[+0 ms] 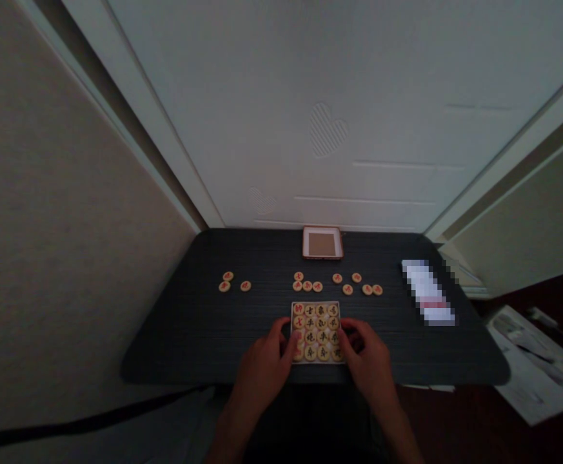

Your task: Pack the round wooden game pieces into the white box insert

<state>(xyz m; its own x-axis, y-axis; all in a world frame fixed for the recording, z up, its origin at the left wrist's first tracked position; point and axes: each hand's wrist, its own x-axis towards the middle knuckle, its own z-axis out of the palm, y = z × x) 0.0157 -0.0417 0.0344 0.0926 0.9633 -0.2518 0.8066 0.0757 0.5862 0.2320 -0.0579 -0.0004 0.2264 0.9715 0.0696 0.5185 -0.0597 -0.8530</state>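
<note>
A small white-rimmed box (316, 302) lies near the front edge of the table, filled with rows of round Chinese chess pieces (322, 323). Most pieces in it bear black characters; those along its left side show red ones. My left hand (266, 361) grips the box's left side, thumb over the rim and partly covering a red piece. On the opposite side, my right hand (371, 353) holds the box with its thumb over the edge. Beyond the box, loose red-marked pieces (307, 286) lie on the table, with more at the left (246, 286) and right (367, 290).
The dark table (184, 335) stands against a white panel (281, 116) with heart patterns. A shallow brown-rimmed tray or lid (305, 243) lies at its back. A bright, pixelated rectangular object (429, 293) is at the right. An open white box (537, 367) sits below, right.
</note>
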